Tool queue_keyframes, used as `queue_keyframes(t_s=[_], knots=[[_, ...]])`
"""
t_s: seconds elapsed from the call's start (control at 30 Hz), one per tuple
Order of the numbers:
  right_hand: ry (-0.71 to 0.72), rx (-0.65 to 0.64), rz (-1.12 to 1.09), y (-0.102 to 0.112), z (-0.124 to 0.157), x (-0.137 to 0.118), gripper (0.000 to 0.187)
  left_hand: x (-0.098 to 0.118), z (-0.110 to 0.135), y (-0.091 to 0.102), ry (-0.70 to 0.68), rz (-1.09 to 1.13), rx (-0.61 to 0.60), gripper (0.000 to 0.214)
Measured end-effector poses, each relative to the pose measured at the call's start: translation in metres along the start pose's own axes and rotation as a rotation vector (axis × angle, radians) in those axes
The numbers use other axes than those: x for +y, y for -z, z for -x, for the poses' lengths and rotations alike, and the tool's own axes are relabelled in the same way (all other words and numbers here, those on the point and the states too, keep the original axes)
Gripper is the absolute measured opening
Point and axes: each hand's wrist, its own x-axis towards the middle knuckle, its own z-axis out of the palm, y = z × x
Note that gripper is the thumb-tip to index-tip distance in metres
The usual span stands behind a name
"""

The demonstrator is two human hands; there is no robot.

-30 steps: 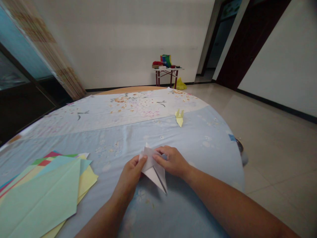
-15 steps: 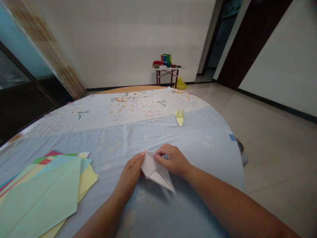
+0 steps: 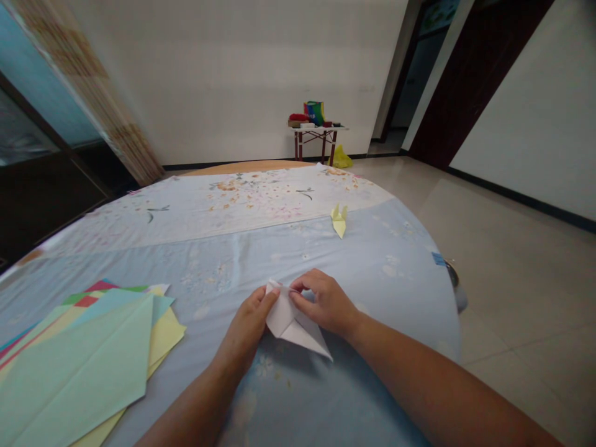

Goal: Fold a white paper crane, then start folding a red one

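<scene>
Between my hands is a folded white sheet of paper, held just above the blue part of the tablecloth. Its long point aims down and to the right, and a crease runs across its middle. My left hand grips the left edge, thumb on top near the upper corner and fingers hidden behind. My right hand pinches the upper right edge between thumb and forefinger. Farther off on the cloth lies a small pale-yellow folded paper figure with two upright points.
A stack of coloured paper sheets spreads over the table's left side, a pale green one on top. The round table wears a flowered tablecloth. By the wall, a small stand carries a colourful bag. A yellow plastic bag sits beside it.
My left thumb has slid onto the front of the white paper near its upper corner. The paper has tilted slightly. My right hand keeps its pinch in nearly the same place.
</scene>
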Motion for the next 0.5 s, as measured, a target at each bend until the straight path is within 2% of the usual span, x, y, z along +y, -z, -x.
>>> queue_keyframes(t_s=[0.17,0.3,0.5], knots=[[0.045,-0.014,0.005,-0.0011,0.0006,0.0012,0.006,-0.0017,-0.0002,0.0038,-0.056,-0.073,-0.027,0.043],[0.010,-0.026,0.010,0.0001,-0.0004,0.0011,0.007,-0.0035,-0.0029,0.0062,-0.121,-0.177,0.039,0.043],[-0.034,-0.041,-0.021,-0.0012,-0.0005,0.0024,0.007,-0.0061,-0.0038,0.0076,-0.185,-0.174,0.012,0.040]])
